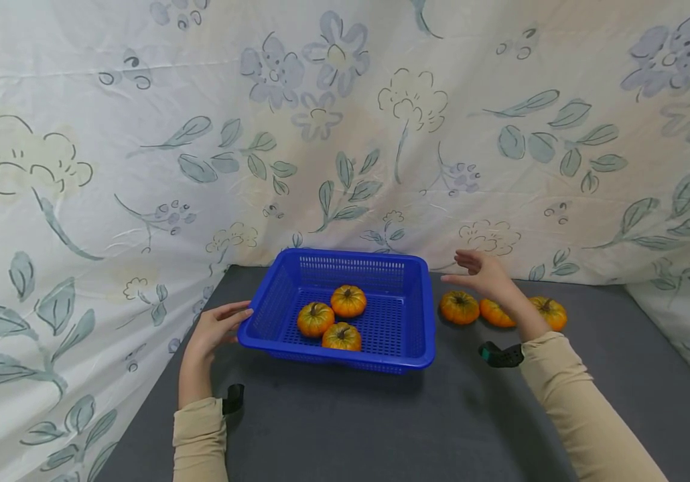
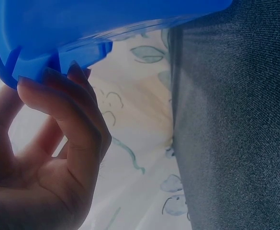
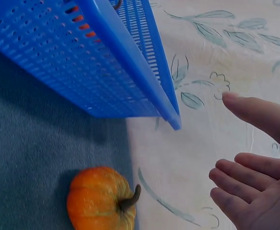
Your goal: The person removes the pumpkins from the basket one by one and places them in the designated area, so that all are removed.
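My left hand (image 1: 215, 328) grips the left rim of a blue plastic basket (image 1: 429, 314); in the left wrist view its curled fingers (image 2: 82, 124) reach under the rim. Inside the basket lie three small orange pumpkins, one at the left (image 1: 315, 319), one farther back (image 1: 348, 301) and one by the front wall (image 1: 341, 337). My right hand (image 1: 484, 273), thumb and fingers spread apart, holds nothing. It hovers to the right of the basket, just above a pumpkin (image 1: 459, 308) on the table. The right wrist view shows that pumpkin (image 3: 101, 199) with its curved stem.
Two more pumpkins lie farther right on the dark table (image 1: 345, 428), one partly behind the right wrist (image 1: 494, 313) and one beyond it (image 1: 550, 312). A flower-patterned cloth (image 1: 345, 161) hangs behind and beside the table. Each wrist bears a dark strap.
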Available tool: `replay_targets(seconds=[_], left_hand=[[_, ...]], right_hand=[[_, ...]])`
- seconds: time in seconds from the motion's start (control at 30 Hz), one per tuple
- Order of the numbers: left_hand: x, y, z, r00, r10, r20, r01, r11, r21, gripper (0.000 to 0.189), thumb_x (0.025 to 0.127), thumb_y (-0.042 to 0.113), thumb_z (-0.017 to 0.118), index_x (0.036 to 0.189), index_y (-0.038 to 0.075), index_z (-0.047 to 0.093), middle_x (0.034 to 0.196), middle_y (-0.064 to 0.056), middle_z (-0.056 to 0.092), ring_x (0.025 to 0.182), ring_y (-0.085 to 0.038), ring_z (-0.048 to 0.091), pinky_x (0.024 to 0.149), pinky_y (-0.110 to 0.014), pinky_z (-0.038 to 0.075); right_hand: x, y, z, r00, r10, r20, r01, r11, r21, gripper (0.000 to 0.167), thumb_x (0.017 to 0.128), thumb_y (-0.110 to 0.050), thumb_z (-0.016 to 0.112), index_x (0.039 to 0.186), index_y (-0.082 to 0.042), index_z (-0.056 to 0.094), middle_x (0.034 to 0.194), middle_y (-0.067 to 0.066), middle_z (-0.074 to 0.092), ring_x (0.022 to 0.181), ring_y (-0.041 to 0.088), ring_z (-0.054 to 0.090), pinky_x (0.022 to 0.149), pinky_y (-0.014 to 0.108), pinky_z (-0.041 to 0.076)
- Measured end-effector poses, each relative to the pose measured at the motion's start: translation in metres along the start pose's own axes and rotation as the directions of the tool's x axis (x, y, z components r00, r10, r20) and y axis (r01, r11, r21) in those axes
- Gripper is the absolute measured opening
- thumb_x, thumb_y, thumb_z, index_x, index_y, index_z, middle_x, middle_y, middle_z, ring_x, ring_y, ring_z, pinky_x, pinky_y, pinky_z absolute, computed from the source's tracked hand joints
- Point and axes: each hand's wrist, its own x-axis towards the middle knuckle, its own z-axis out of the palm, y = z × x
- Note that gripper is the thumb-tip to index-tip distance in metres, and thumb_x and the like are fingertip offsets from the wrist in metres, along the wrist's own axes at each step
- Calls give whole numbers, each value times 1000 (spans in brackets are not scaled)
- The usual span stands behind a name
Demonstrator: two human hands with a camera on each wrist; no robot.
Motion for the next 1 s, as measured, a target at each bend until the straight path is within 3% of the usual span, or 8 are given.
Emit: replay_targets(seconds=[0.17, 0.43, 1.0], left_hand=[[7, -9, 0, 1000, 5, -9, -4, 1000, 19, 58, 92, 40, 66, 139, 8, 54, 134, -16, 60, 84, -6, 65, 69, -26, 54], [9, -10, 0, 1000, 5, -6, -5, 1000, 15, 58, 92, 41, 67, 138, 9, 55, 131, -14, 63, 83, -5, 66, 69, -26, 55], [8, -12, -2, 1000, 5, -8, -5, 1000, 18, 60, 91, 43, 67, 139, 9, 54, 133, -15, 61, 85, -5, 65, 71, -26, 55]], right_hand=[[4, -3, 9, 1000, -5, 2, 5, 1000, 24, 79, 89, -33, 72, 148, 4, 33, 150, 27, 39, 138, 44, 40, 110, 54, 36], [11, -12, 23, 999, -25, 34, 23, 998, 51, 76, 89, -33, 72, 146, 2, 38, 146, 27, 45, 133, 43, 46, 104, 53, 44], [19, -36, 53, 997, -2, 80, -1, 999, 41, 72, 88, -29, 73, 144, 2, 41, 147, 24, 46, 137, 41, 43, 111, 52, 37]])
